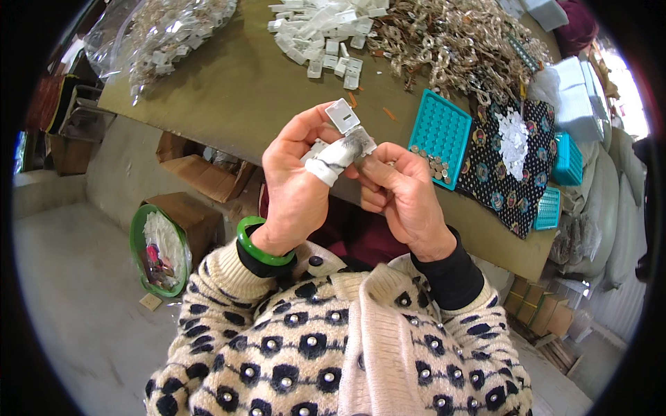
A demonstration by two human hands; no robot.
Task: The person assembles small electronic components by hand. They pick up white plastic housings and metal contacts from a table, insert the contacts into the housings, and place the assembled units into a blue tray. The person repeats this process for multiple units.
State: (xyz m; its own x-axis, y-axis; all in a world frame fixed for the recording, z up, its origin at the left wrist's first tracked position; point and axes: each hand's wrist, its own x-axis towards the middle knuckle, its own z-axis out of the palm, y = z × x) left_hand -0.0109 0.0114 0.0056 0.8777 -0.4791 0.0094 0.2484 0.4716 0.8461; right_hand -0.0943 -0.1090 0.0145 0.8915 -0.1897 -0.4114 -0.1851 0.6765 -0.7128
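My left hand [295,177] is closed around a small white plastic battery case [343,116] whose flap stands raised. A white wrap with a dark smudge covers that thumb, which presses on the case. Beside it, my right hand [406,197] has its fingers pinched together at the case's lower right edge. Whatever sits between those fingertips is hidden. To the right lies a teal gridded tray [438,132] with several round coin cells [433,166] in its near end.
White cases [322,35] and tangled clear light strings [451,41] are heaped on the table [229,97]. Small white pieces [513,142] lie on a dark patterned cloth [485,173]. A clear bag [173,35] sits far left. A green basket [142,253] and cartons [201,166] stand below.
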